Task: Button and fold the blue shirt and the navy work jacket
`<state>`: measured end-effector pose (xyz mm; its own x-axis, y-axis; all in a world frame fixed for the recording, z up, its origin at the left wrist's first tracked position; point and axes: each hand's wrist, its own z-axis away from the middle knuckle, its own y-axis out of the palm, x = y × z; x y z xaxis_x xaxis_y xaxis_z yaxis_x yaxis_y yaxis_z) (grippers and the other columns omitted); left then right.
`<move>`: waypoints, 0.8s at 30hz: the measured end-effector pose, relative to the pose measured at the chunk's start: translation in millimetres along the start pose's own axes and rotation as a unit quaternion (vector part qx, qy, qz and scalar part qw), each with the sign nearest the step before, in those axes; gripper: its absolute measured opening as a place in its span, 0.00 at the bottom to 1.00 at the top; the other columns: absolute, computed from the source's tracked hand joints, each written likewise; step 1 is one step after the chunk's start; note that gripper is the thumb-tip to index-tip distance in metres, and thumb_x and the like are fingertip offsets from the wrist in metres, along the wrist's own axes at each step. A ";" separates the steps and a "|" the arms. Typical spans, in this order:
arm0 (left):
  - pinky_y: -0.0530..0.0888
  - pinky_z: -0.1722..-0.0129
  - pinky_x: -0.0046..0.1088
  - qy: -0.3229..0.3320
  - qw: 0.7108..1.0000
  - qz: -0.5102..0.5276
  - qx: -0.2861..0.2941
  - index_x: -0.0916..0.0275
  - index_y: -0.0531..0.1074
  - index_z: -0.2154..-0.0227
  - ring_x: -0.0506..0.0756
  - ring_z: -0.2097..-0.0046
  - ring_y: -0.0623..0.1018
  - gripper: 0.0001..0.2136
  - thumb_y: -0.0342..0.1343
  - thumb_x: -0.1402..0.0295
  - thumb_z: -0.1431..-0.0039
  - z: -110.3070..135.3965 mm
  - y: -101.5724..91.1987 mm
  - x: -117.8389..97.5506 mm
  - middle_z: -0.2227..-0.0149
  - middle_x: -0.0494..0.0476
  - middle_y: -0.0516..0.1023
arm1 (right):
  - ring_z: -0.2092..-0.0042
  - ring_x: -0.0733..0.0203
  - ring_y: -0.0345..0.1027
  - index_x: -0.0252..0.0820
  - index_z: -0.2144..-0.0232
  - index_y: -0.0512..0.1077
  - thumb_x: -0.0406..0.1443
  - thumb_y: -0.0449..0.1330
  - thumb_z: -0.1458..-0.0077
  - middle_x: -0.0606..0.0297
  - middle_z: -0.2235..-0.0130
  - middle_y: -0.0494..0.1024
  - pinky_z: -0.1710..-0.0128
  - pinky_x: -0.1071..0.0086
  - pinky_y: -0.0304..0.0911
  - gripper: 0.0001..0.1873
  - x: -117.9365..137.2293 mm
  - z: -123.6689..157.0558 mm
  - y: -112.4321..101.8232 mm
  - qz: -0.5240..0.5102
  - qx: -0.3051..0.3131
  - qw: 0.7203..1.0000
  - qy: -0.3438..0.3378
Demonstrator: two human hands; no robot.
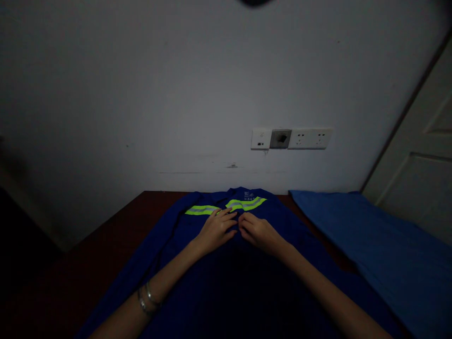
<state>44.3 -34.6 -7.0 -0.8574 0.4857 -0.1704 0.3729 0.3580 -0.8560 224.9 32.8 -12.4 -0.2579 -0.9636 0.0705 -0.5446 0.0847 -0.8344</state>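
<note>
A dark blue work jacket (293, 223) lies spread front up, its collar near the wall and its sleeves running down both sides. Bright yellow-green reflective strips (247, 204) with a grey middle band cross its chest. My left hand (216, 230) lies on the chest, fingers stretched and apart, the tips reaching the strip by the front opening. Just right of it, my right hand (260, 231) has its fingers curled and pinched on the jacket's front. The small bit of cloth between those fingertips is hidden. Silver bangles (148, 299) circle my left wrist.
Under the jacket is a dark reddish-brown table (141, 214) against a pale wall (158, 94). A lighter blue folded cloth (367, 235) lies at the right. Wall sockets (309, 139) sit above the table, and a panelled door (427, 165) stands far right. The light is dim.
</note>
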 end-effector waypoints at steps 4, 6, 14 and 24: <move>0.54 0.45 0.44 -0.001 1.000 0.007 -0.001 0.58 0.73 0.62 0.58 0.43 0.63 0.09 0.53 0.71 0.46 1.3 4.7 4.4 0.50 0.58 0.71 | 0.61 0.62 0.65 0.40 0.66 0.68 0.31 0.50 0.45 0.59 0.63 0.70 0.66 0.71 0.64 0.07 1.6 -0.8 -1.8 0.001 0.008 1.000 -0.005; 0.54 0.44 0.44 -0.004 1.000 0.019 -0.007 0.57 0.73 0.63 0.58 0.44 0.64 0.09 0.52 0.72 0.46 1.8 7.4 5.7 0.52 0.56 0.73 | 0.62 0.62 0.65 0.40 0.66 0.68 0.31 0.50 0.45 0.59 0.63 0.70 0.66 0.72 0.64 0.08 2.5 -1.2 -2.4 0.004 0.010 1.000 -0.006; 0.62 0.49 0.38 0.001 0.997 0.040 -0.059 0.61 0.73 0.68 0.57 0.50 0.68 0.06 0.54 0.73 0.48 1.0 11.5 8.9 0.59 0.57 0.74 | 0.59 0.62 0.65 0.42 0.63 0.69 0.33 0.52 0.45 0.61 0.60 0.70 0.62 0.70 0.64 0.08 -2.4 -1.9 -8.5 -0.054 -0.017 0.998 0.018; 0.65 0.53 0.36 -0.005 0.995 0.048 -0.093 0.61 0.74 0.70 0.56 0.54 0.69 0.05 0.55 0.74 0.50 -0.5 11.2 9.1 0.59 0.58 0.72 | 0.56 0.61 0.64 0.42 0.64 0.70 0.33 0.51 0.44 0.60 0.57 0.69 0.59 0.67 0.64 0.09 0.3 -4.3 -11.4 -0.037 -0.020 0.997 0.062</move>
<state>40.9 -25.8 -17.8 -0.8175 0.5173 -0.2532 0.5119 0.4511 -0.7311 227.6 32.6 -0.6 -0.3122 -0.9288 0.1999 -0.5966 0.0279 -0.8021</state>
